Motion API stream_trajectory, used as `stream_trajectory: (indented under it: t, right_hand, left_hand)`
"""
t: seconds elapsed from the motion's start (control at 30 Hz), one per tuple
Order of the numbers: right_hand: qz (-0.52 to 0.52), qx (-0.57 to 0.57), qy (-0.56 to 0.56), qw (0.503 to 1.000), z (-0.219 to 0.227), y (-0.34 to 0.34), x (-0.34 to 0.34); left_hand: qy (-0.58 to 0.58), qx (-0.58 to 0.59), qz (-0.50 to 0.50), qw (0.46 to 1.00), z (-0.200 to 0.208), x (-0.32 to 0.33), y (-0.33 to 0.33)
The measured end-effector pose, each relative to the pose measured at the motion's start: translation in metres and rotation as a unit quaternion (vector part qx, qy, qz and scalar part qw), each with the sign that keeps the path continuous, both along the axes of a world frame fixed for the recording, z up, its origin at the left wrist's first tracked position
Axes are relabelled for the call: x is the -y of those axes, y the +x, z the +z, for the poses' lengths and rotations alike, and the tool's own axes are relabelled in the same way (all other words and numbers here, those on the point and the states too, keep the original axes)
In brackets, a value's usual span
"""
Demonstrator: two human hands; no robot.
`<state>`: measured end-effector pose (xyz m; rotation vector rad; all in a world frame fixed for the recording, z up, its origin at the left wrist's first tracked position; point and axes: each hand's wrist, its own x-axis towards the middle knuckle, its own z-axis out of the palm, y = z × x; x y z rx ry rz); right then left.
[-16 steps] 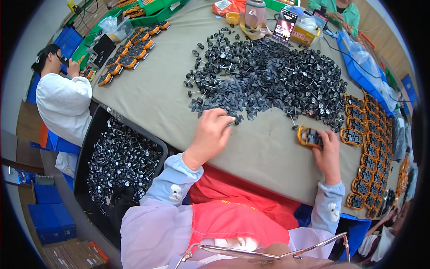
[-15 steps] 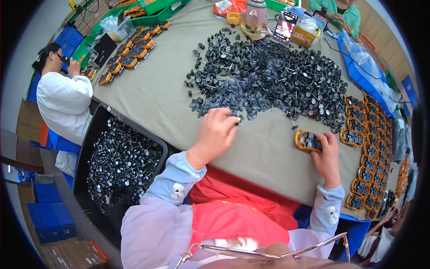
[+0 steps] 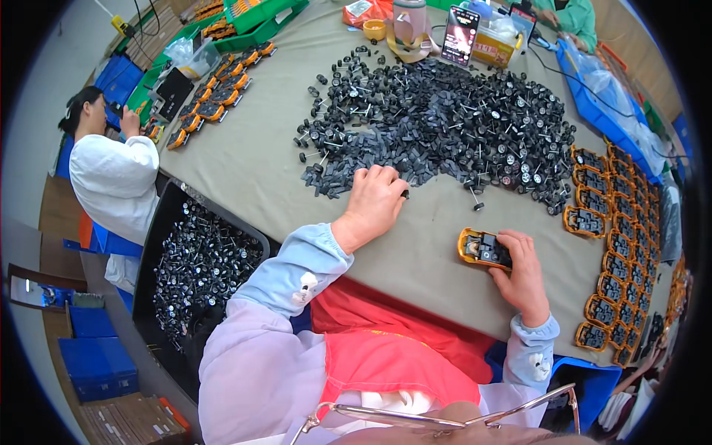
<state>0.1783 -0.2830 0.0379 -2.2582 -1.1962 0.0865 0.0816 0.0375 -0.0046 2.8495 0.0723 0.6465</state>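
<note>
At the near edge of a pile of small black rectangular pieces [image 3: 400, 152] is my left hand [image 3: 369, 208], fingers curled down and pinched together. A small dark piece [image 3: 405, 194] shows at its fingertips; its exact shape is mostly covered. My right hand [image 3: 525, 273] grips one end of an orange toy car body [image 3: 478, 248] at the table's near side. The car's black underside faces up, and its far left end sticks out of my fingers. Black wheels on metal axles [image 3: 523, 167] are heaped around the black pieces.
Rows of orange car bodies [image 3: 610, 267] line the right side; others [image 3: 222, 89] lie at the far left. A black bin [image 3: 263, 241] of wheel axles stands left of me. A phone [image 3: 460, 35] and a bottle [image 3: 410, 22] stand behind the pile. Two people sit across and left.
The car body has shifted left and slightly nearer with my right hand. My left hand has moved a little right, its fingers now more closed together.
</note>
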Motion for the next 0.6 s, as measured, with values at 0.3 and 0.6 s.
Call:
stream_trajectory:
  t: [0.3, 0.6]
  right_hand:
    - [0.017, -0.001, 0.018, 1.000, -0.006, -0.007, -0.008]
    - [0.033, -0.004, 0.028, 0.999, -0.007, -0.008, -0.008]
  left_hand:
    - [0.068, -0.039, -0.098, 0.992, 0.011, -0.003, -0.003]
    - [0.010, -0.074, -0.019, 0.997, 0.018, 0.014, -0.017]
